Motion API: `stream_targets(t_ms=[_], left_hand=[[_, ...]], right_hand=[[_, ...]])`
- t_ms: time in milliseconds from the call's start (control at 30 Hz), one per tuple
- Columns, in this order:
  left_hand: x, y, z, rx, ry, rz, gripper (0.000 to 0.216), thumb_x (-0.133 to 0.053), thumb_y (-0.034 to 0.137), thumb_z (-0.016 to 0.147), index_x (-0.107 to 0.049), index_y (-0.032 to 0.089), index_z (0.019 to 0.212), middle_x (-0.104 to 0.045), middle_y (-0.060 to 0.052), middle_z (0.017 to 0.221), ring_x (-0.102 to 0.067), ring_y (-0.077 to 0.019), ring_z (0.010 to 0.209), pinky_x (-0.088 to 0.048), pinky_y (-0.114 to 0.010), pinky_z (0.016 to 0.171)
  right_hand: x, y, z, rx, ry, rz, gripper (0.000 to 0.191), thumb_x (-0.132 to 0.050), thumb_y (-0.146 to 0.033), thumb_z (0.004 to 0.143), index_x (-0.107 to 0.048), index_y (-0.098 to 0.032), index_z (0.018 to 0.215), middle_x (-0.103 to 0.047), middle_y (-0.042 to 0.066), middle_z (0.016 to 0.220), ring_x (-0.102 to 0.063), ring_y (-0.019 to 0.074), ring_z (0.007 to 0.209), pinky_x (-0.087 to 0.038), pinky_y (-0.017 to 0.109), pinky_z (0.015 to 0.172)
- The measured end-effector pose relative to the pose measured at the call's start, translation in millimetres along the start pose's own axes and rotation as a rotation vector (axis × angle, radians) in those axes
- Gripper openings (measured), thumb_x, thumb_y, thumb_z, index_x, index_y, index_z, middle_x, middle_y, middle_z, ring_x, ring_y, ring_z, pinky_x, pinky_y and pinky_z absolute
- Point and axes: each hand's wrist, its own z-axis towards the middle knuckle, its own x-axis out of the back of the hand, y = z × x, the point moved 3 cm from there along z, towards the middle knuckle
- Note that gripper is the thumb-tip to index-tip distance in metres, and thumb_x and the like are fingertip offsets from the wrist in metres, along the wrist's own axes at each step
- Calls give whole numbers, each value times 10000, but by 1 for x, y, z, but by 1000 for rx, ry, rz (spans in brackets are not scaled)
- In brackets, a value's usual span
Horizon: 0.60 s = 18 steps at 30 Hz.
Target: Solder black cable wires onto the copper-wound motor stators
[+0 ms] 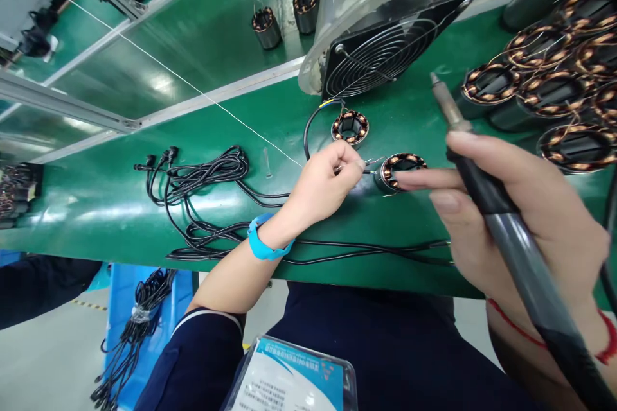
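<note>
My left hand point(328, 176), a blue band round its wrist, pinches thin wire beside a copper-wound motor stator point(403, 170). A long thin pale wire point(212, 100) runs down from the upper left to this hand. Exactly which strands are in the pinch is hidden by the fingers. My right hand point(525, 225) grips a soldering iron point(501, 205), its tip pointing up and away from the stator. The right index finger reaches out to the stator's rim and appears to touch it. Just behind the left hand stands another stator point(350, 127) with a black cable joined to it.
Coiled black cables point(207, 173) lie on the green bench point(110, 205) at left. A fume hood with a fan grille point(380, 58) stands behind my hands. Several stators point(549, 93) crowd the right. More cables hang over a blue bin point(120, 308) below. A dark sleeve point(43, 289) shows at left.
</note>
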Motion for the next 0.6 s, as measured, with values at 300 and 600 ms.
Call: stream_targets(t_ms=[300, 600], left_hand=[[1, -1, -3, -55, 8, 24, 133, -538, 93, 844, -527, 169, 735, -510, 56, 633, -445, -64, 577, -349, -213, 552], [3, -7, -12, -230, -19, 72, 103, -531, 140, 887, -505, 192, 802, -513, 34, 709, -451, -74, 572, -374, -217, 514]], right_hand=[[-25, 22, 11, 83, -68, -108, 482, -639, -240, 881, -497, -286, 1340, -720, 25, 1109, -675, 228, 1061, -530, 425, 915], [-33, 17, 9, 154, 47, -82, 502, -631, -189, 874, -487, -322, 1336, -699, -19, 905, -664, 208, 888, -513, 416, 848]])
